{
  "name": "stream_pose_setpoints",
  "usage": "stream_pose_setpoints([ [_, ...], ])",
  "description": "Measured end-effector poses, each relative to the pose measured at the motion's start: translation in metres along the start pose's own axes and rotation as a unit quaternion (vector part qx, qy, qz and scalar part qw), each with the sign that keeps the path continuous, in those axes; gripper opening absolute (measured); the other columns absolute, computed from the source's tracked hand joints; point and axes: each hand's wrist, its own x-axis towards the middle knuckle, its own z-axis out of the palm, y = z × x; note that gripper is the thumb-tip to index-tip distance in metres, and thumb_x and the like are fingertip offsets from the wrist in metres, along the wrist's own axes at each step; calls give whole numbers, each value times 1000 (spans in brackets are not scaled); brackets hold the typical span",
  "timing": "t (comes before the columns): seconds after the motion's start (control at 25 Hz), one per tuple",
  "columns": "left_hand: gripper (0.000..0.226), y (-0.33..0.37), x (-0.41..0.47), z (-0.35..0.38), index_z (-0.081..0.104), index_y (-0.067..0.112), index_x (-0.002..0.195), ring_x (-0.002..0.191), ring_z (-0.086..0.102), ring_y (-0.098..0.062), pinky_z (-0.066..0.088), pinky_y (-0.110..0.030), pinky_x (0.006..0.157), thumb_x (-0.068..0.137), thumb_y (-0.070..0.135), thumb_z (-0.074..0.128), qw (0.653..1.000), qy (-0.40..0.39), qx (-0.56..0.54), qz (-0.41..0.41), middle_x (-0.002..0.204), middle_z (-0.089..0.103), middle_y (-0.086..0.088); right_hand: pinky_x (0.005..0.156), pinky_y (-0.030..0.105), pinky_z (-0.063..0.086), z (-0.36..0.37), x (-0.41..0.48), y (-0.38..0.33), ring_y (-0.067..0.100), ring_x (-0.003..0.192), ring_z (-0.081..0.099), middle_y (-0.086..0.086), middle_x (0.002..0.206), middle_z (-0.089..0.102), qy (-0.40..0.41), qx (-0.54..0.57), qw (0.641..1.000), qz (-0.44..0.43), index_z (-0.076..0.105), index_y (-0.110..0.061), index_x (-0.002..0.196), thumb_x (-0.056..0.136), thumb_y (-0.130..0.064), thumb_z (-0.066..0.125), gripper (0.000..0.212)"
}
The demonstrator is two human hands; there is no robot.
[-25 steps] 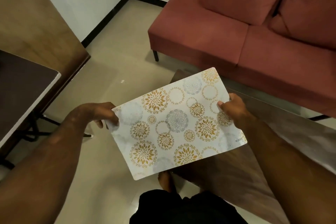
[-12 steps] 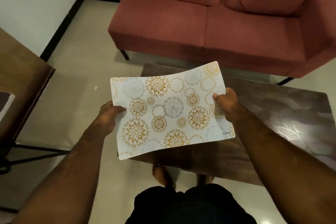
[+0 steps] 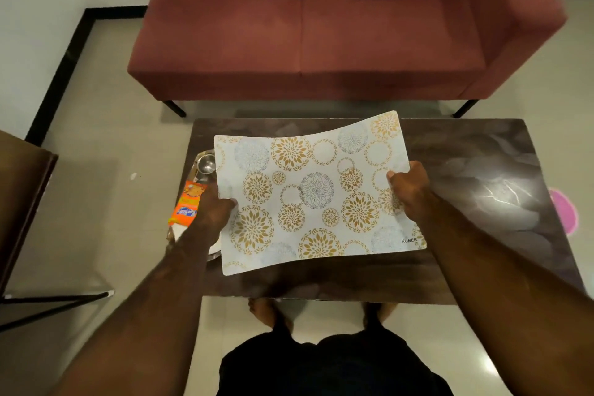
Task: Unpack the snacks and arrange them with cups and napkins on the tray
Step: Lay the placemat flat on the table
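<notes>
A red sofa (image 3: pixel 305 42) stands at twelve o'clock behind a dark glossy table (image 3: pixel 482 170), and a person stands at the table's six o'clock edge holding a flowered mat (image 3: pixel 315 196) over it. The left hand (image 3: pixel 212 212) grips the mat's nine o'clock edge and the right hand (image 3: pixel 408 186) grips its three o'clock edge, each with a thumb on top. The sheet bows between them, its far corner lifted. At nine o'clock of the mat, on the table's left end, a tray (image 3: pixel 194 160) shows only as a sliver. On it are a steel cup (image 3: pixel 206 164), an orange snack packet (image 3: pixel 188 202) and what looks like a white napkin (image 3: pixel 180 230), all partly hidden by the mat and the left hand. The packet looks unopened, so I judge the arranging has barely begun. The danger is the overlap: laid straight down here, the mat's left edge would likely land on the tray, tip the cup or push the packet off. The limp sheet could also sag and drag on the table, so it wants shifting toward three o'clock first
</notes>
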Motion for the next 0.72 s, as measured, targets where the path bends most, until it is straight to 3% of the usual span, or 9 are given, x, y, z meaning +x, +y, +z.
stream_pose_setpoints([
  [0.2, 36, 27, -13, 117, 59, 10, 127, 109, 64, -29, 54, -39, 83, 95, -5, 53, 999, 20, 40, 26, 123, 66, -8, 50, 23, 51, -108, 56, 39, 19, 85, 71, 8, 115, 73, -4, -24, 998, 53, 60, -6, 133, 107, -3, 51, 29],
  [0.36, 36, 40, -16, 191, 53, 7, 132, 85, 62, -12, 48, -23, 61, 97, 3, 59, 997, 31, 74, 2, 121, 64, -6, 52, 25, 49, -164, 85, 69, 13, 80, 65, -8, 91, 61, 20, -29, 995, 98, 52, -20, 121, 108, -4, 48, 21],
  [0.52, 38, 55, -1, 270, 51, 10, 135, 86, 58, -13, 42, -20, 57, 98, 4, 58, 996, 25, 84, -4, 116, 59, 1, 49, 23, 48, -204, 122, 93, 9, 75, 64, -13, 87, 60, 45, -22, 991, 126, 54, -22, 108, 108, -3, 50, 19],
  [0.64, 32, 60, 24, 310, 52, 12, 130, 89, 60, -14, 44, -21, 58, 100, 2, 54, 995, 14, 95, -20, 117, 59, 0, 43, 30, 61, -220, 154, 105, 5, 55, 69, -16, 79, 65, 52, -32, 989, 131, 61, -21, 102, 106, -1, 54, 21],
  [0.72, 21, 55, 42, 329, 55, 19, 113, 79, 62, -8, 46, -19, 53, 101, 2, 50, 992, 6, 124, -29, 107, 62, 5, 37, 23, 56, -224, 178, 109, 2, 45, 69, -18, 71, 68, 52, -37, 989, 131, 64, -22, 97, 105, -2, 56, 23],
])
